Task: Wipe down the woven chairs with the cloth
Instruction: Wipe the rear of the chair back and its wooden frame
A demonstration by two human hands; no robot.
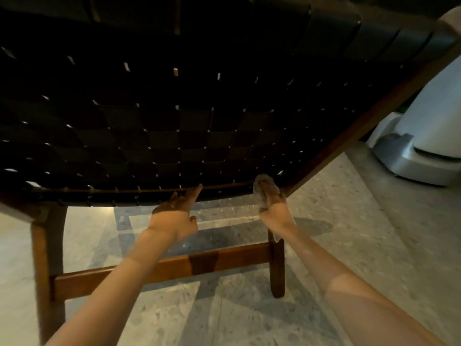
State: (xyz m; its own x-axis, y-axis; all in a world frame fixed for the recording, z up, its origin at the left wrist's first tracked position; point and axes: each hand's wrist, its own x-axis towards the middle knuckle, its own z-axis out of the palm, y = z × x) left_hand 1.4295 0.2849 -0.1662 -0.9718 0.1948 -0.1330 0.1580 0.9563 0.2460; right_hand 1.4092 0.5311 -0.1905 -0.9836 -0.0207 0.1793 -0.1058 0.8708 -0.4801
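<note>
A woven chair with dark interlaced straps and a brown wooden frame fills the upper view, seen from low behind or beneath. My right hand is shut on a pale grey cloth and presses it against the lower right edge of the weave, beside the slanting wooden rail. My left hand reaches up with fingers spread, its fingertips touching the lower edge of the woven panel. Both bare forearms stretch forward from the bottom of the view.
A wooden crossbar joins two chair legs below my hands. The floor is speckled grey stone tile. A white and grey plastic object stands at the right, close to the chair's rail.
</note>
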